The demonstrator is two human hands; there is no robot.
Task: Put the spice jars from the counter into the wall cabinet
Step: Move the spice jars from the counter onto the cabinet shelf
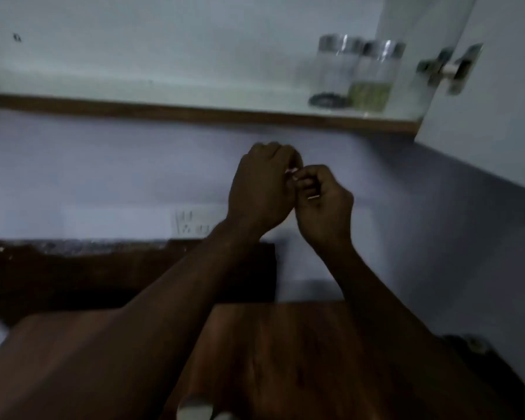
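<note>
Two clear spice jars with metal lids stand side by side at the right end of the open wall cabinet's shelf (194, 98). The left jar (334, 71) has dark contents at its bottom, the right jar (373, 77) has green contents. Below the shelf, in front of the wall, my left hand (261, 186) and my right hand (325, 204) meet with fingers curled, fingertips touching each other. Neither hand holds a jar. A pale rounded lid-like shape (194, 407) shows at the bottom edge, too blurred to name.
The cabinet's white door (497, 101) hangs open at the right, with a metal hinge (449, 69). A brown wooden counter (285, 344) lies below my arms. A white wall socket plate (188, 221) sits on the wall. A dark object (470, 344) lies at the counter's right edge.
</note>
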